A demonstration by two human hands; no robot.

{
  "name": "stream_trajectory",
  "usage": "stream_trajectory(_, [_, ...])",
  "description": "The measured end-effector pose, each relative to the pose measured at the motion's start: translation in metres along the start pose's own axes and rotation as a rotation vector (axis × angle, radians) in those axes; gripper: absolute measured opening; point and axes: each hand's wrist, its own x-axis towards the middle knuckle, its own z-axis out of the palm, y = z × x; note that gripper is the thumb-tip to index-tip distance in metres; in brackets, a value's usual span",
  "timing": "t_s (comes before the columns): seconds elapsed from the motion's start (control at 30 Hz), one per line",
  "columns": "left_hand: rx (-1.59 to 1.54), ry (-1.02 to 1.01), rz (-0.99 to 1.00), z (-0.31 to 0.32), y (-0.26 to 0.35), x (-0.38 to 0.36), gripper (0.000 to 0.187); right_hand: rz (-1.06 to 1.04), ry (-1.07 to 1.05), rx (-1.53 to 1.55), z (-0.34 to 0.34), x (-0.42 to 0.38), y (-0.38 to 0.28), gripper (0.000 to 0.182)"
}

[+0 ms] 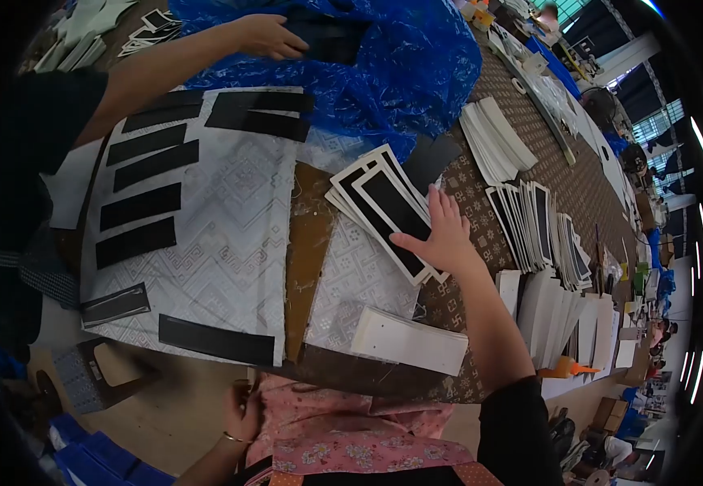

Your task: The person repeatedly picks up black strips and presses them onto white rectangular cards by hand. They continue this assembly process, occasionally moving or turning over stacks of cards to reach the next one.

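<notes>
My right hand (442, 233) rests on a loose stack of white cards with black centres (400, 217), thumb and fingers spread across its right part. Low by the table's front edge, against the pink floral apron (335, 437), is my left hand (242, 415); its fingers are partly hidden and dark, so what they hold, if anything, does not show. A pile of plain white strips (410, 340) lies below the stack. A dark grey piece (435, 158) sits just beyond it, beside blue plastic sheeting (416, 73).
Across the table, a co-worker's hand (270, 36) touches dark material on the sheeting. Black strips (141, 206) lie spread on a patterned white sheet (230, 211). More framed cards (521, 223) and white strips (496, 138) are piled to the right, near an orange tool (568, 368).
</notes>
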Motion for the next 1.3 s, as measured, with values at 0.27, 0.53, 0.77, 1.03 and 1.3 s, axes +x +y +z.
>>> stream_trajectory(0.27, [1.006, -0.648, 1.327, 0.038, 0.397, 0.584, 0.037, -0.129, -0.203, -0.092, -0.012, 0.008, -0.032, 0.123])
stream_trajectory(0.53, [1.505, -0.522, 1.459, 0.049, 0.384, 0.686, 0.037, -0.222, -0.397, 0.049, -0.014, 0.006, -0.034, 0.125])
stream_trajectory(0.77, [1.969, -0.370, 1.663, 0.041, 0.386, 0.711, 0.043, -0.021, -0.466, -0.092, -0.019, 0.018, -0.055, 0.116])
stream_trajectory(1.03, [1.029, -0.568, 0.701, 0.070, 0.414, 0.660, 0.044, -0.094, -0.110, -0.162, 0.004, -0.014, -0.064, 0.083])
stream_trajectory(1.3, [1.067, -0.347, 0.663, 0.052, 0.427, 0.610, 0.042, 0.071, -0.206, 0.291, -0.079, -0.018, -0.003, 0.106])
